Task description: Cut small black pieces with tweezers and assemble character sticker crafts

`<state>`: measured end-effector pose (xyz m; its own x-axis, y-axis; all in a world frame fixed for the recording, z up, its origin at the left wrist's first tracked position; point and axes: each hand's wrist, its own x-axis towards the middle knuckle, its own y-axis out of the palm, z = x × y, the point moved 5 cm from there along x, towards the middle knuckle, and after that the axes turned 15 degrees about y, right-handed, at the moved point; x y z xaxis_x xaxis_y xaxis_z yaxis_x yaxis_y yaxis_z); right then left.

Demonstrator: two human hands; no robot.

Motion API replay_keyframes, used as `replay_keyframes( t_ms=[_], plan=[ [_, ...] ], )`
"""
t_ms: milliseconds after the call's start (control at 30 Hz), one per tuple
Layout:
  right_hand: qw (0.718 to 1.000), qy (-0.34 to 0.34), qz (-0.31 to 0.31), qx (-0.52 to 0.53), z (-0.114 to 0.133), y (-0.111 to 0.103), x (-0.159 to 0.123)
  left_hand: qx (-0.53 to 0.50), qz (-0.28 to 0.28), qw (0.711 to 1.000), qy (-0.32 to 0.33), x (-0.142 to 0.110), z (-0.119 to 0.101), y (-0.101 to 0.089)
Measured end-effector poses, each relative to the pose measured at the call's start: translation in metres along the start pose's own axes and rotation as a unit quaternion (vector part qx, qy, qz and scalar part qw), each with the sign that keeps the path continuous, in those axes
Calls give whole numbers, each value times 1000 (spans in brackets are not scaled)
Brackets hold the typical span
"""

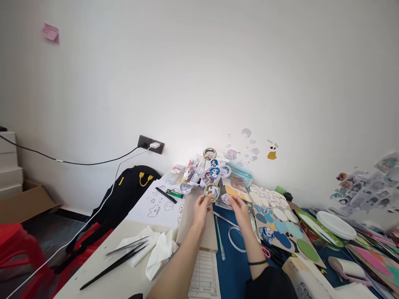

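My left hand (202, 211) pinches a round, gold-rimmed picture cutout (212, 191) between thumb and fingers. To its right, my right hand (239, 208) has its fingertips closed on the edge of a small black-and-white picture cutout (225, 199). Just beyond both hands is a cluster of other character cutouts, among them a blue-haired figure (215, 172) and another round gold-rimmed one (210, 154). What holds this cluster up is hard to see. A brown board (190, 224) lies beneath my left hand.
Tweezers (116, 263) lie by crumpled tissue (160, 253) at left. Behind are a paper with line drawings (152, 209), a black pen (166, 195) and a teal-edged clear pouch (239, 174). At right are a board with coloured shapes (279, 220) and a box (307, 280).
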<state>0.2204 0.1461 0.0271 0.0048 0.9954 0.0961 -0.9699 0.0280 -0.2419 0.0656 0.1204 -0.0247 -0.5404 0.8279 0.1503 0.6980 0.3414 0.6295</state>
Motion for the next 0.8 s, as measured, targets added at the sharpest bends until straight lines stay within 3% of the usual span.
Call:
replay_keyframes(
  t_ms=[233,400,567,800],
  plan=[
    [998,-12,48,-34,16,40,27,-39,0,999,-20,3,8,-1],
    [996,-26,69,-43,30,50,39,-57,-10,998,-35,5,12,-2],
    [998,-25,63,14,37,40,52,-60,-9,996,-65,4,17,1],
    [979,28,33,200,36,7,80,-72,-20,994,-82,2,14,-1]
  ],
)
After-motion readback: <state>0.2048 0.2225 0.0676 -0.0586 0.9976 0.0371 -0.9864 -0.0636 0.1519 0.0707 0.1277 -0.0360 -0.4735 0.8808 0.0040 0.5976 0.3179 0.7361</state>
